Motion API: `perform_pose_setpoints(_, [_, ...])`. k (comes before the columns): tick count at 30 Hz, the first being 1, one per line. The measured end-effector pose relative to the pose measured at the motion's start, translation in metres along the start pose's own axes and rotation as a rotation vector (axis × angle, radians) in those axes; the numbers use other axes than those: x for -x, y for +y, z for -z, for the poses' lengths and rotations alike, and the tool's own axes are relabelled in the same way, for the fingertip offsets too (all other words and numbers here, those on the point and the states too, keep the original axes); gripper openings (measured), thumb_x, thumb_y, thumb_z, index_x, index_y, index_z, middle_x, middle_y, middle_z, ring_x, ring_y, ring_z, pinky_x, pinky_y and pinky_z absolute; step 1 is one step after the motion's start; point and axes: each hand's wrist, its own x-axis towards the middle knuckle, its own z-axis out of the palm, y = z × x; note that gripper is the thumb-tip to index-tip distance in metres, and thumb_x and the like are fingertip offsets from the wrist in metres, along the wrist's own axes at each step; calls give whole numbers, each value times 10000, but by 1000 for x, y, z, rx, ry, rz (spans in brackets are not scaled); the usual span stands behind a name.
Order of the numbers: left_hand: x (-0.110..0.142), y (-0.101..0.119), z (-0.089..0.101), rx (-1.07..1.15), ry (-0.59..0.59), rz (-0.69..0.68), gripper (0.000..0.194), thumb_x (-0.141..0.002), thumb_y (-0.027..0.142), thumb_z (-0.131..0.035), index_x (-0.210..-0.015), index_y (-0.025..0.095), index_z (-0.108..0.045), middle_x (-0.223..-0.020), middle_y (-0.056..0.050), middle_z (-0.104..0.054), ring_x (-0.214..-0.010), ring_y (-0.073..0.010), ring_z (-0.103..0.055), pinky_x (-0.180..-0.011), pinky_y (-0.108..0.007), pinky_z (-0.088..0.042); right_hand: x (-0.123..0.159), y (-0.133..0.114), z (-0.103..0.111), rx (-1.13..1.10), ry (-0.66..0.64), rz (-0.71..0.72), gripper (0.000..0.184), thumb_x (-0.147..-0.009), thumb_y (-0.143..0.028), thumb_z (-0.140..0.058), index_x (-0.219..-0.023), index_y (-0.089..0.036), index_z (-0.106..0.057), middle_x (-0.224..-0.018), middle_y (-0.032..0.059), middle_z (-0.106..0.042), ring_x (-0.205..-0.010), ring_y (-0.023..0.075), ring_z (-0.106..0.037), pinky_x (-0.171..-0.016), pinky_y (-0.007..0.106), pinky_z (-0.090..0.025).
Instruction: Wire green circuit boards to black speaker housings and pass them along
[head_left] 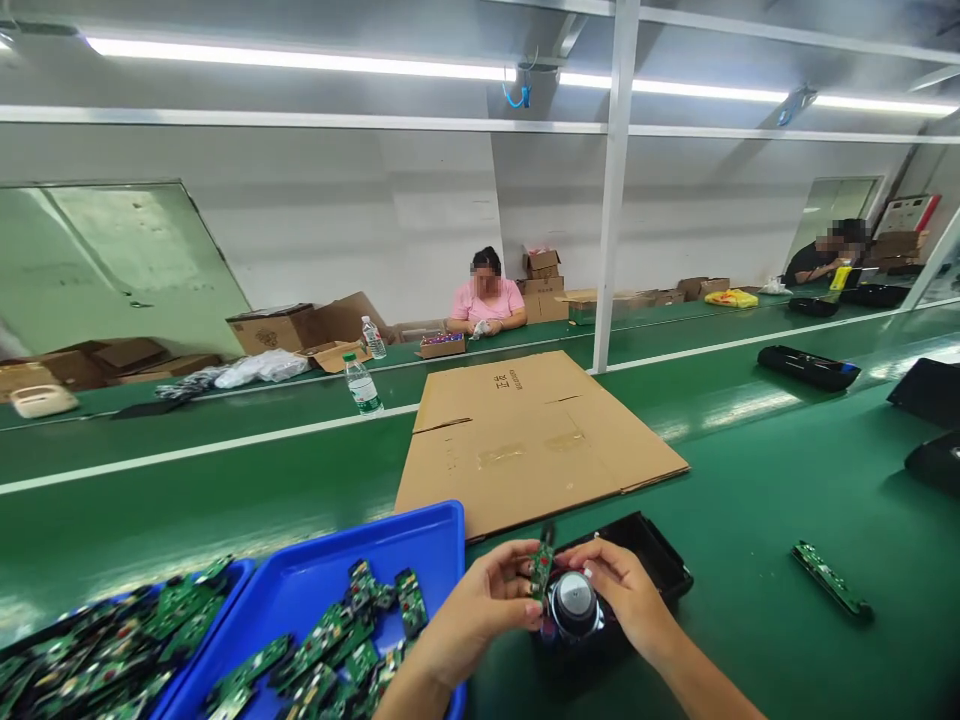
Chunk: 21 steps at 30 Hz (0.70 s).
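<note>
- Head view: left grip (480,612) clenched a green circuit board (541,566), upright, just above a chrome-capped speaker (574,605) in a black plastic housing (637,550).
- Right grip (621,590) curved beside the board; whether it held anything could not be told.
- Risk: a slipping pinch could have dropped the board onto the speaker.

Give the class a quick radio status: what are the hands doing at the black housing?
Left hand pinching green circuit board upright. Right hand beside it, above round speaker on black plastic housing. Blue tray of boards at left.
</note>
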Motion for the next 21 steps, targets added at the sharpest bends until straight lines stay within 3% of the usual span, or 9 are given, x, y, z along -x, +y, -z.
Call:
perform_pose_setpoints(5, [-1,0,-4,-71,-40,4,506,-580,328,-879,-979,121,-648,-895,-44,-618,-650,-96,-578,-592,-219,-450,7,-4,-9,230,7,204,249,-923,-410,-522,-877,-218,-673,-867,41,-647,-845,168,-605,-775,282,-493])
perform_pose_setpoints(9, [-3,-3,-6,-154,110,-46,433,-592,294,-847,-899,167,-571,-809,15,-571,-699,-116,-543,-622,-238,-451,10,-7,-14,449,97,324,206,-937,-306,-501,-860,-222,-673,-797,34,-644,-789,163,-573,-722,283,-464])
perform_pose_setpoints(13, [-7,-14,-8,-421,232,-128,251,-660,206,-742,-830,177,-559,-755,24,-567,-759,-143,-550,-681,-246,-443,9,-5,-15,565,183,389,159,-900,-239,-536,-828,-217,-676,-734,21,-650,-709,159,-558,-644,285,-452])
perform_pose_setpoints(17, [-10,-25,-13,-560,216,-168,133,-744,209,-639,-832,187,-542,-805,-6,-617,-786,-177,-590,-708,-285,-468,8,-3,-16,650,222,449,124,-859,-191,-566,-761,-204,-642,-683,2,-620,-666,145,-534,-599,267,-433])
perform_pose_setpoints(21, [-9,-26,-18,-550,186,-141,153,-749,227,-639,-870,193,-553,-850,-14,-636,-811,-181,-610,-721,-285,-487,8,-2,-18,733,220,485,152,-862,-165,-535,-729,-195,-600,-661,-3,-588,-640,136,-509,-596,264,-413])
